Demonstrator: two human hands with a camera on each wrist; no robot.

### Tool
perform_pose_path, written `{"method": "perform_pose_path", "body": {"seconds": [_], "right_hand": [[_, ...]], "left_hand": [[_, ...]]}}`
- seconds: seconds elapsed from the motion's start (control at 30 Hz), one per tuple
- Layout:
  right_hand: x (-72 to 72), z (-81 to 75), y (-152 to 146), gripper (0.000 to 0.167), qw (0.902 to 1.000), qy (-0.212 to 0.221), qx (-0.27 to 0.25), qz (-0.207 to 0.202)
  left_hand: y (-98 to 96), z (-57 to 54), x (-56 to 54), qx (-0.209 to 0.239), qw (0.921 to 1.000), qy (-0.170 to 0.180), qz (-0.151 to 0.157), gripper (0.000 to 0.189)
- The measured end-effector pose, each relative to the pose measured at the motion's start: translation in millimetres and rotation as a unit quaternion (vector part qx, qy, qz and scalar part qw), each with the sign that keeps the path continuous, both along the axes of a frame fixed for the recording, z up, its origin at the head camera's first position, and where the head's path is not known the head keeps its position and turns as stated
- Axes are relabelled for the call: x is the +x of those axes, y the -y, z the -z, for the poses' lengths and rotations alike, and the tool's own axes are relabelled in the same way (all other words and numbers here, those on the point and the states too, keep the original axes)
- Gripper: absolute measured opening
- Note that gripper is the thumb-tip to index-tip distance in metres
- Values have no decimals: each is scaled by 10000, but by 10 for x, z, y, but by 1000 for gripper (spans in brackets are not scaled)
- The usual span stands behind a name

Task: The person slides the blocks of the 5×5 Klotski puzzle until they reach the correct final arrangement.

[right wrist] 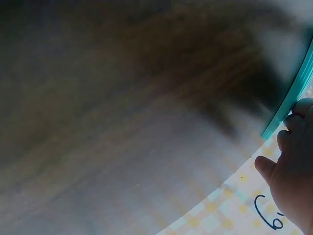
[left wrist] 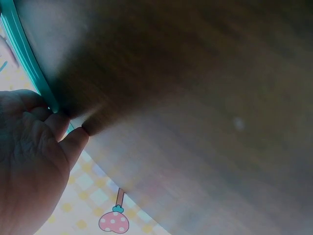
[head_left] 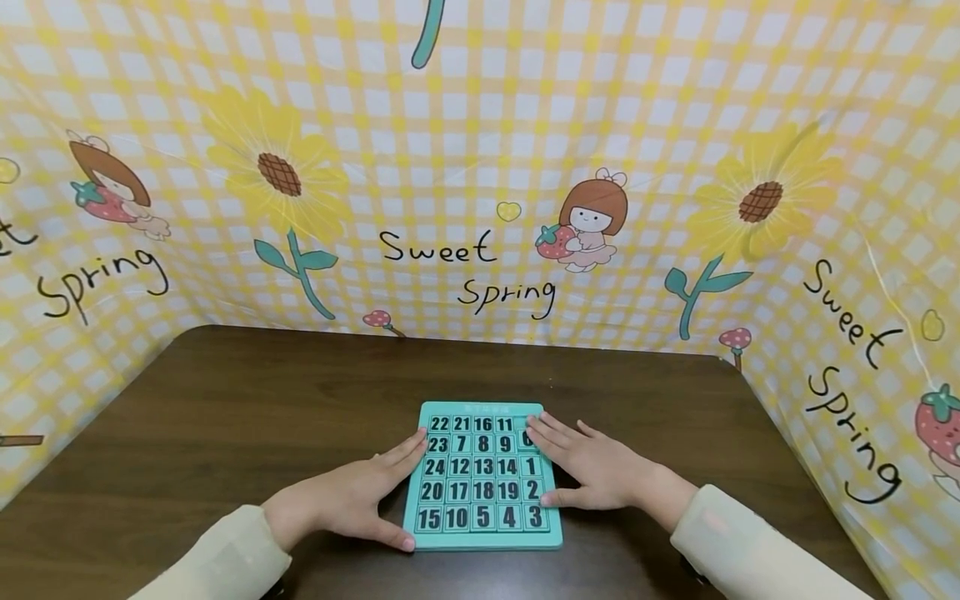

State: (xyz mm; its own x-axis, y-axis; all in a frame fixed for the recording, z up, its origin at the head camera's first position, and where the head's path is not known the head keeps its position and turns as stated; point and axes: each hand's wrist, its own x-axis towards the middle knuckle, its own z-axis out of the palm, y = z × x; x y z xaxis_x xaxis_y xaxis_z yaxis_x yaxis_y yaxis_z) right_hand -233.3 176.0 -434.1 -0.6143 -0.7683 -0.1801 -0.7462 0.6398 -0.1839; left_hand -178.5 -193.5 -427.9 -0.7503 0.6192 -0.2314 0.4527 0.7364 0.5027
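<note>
A turquoise number slide puzzle (head_left: 483,542) lies flat on the table, its tiles printed with black numbers. Along its left edge rests my left hand (head_left: 348,502), fingers extended, the thumb at the near left corner. My right hand (head_left: 600,468) lies at the right side. Its fingertips touch the upper right area by the 6 tile (head_left: 527,439), which they partly cover, while the thumb touches the edge beside the 2 tile (head_left: 532,490). In the left wrist view, the left hand (left wrist: 34,152) meets the puzzle's rim (left wrist: 29,58); the right wrist view shows the right hand (right wrist: 296,166) beside the rim (right wrist: 291,98).
The dark brown wooden table (head_left: 300,400) extends around the puzzle. A yellow checked cloth (head_left: 450,167) with flowers and lettering hangs behind the table and along both sides.
</note>
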Motion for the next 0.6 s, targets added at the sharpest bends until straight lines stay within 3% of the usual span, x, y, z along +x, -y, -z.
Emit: {"method": "perform_pose_path", "body": {"seconds": [0.6], "right_hand": [[-153, -8, 63, 91, 9997, -109, 3, 222]], "left_hand": [[5, -3, 1, 8, 10000, 24, -52, 121]]}}
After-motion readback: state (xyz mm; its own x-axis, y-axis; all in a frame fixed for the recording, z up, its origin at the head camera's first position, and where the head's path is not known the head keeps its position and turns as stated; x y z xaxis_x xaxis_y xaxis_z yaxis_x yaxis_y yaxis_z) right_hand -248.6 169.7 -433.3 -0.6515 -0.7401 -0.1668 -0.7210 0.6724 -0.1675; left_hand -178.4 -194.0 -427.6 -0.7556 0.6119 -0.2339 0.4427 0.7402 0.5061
